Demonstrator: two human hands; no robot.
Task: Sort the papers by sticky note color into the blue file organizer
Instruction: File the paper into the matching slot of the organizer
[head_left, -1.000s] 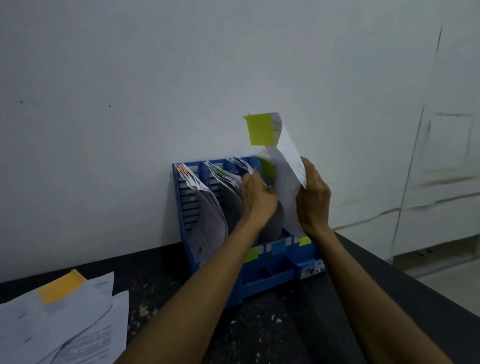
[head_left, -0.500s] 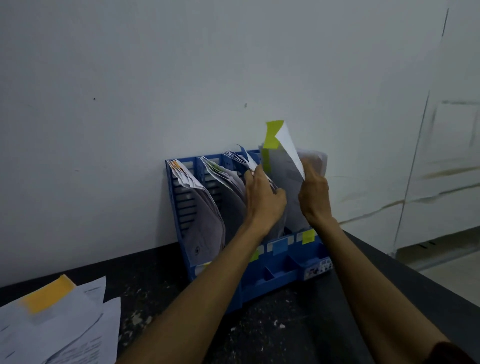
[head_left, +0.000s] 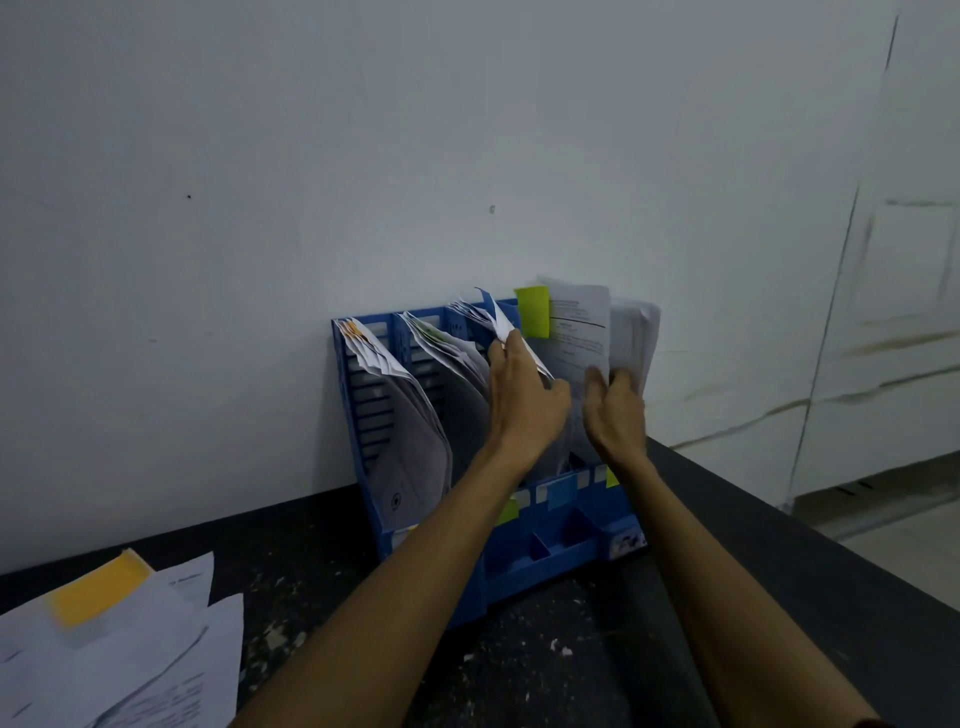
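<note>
Now | blue file organizer (head_left: 550, 566): 4 slots, ahead of both hands | left hand (head_left: 524, 400) grips third-slot papers (head_left: 480, 314) | right hand (head_left: 615, 413), just beside it, grips 1 paper (head_left: 579, 332) with 1 lime sticky note (head_left: 533, 310), fourth slot | 1 loose pile (head_left: 135, 660), 1 orange note (head_left: 98, 592), well left of hands

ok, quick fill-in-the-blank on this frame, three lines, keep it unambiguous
1. The file organizer is coloured ____.
2. The right hand holds the sheet in the organizer's ____most slot.
3. The loose papers lie at the ____ end of the desk.
Missing: blue; right; left.
</note>
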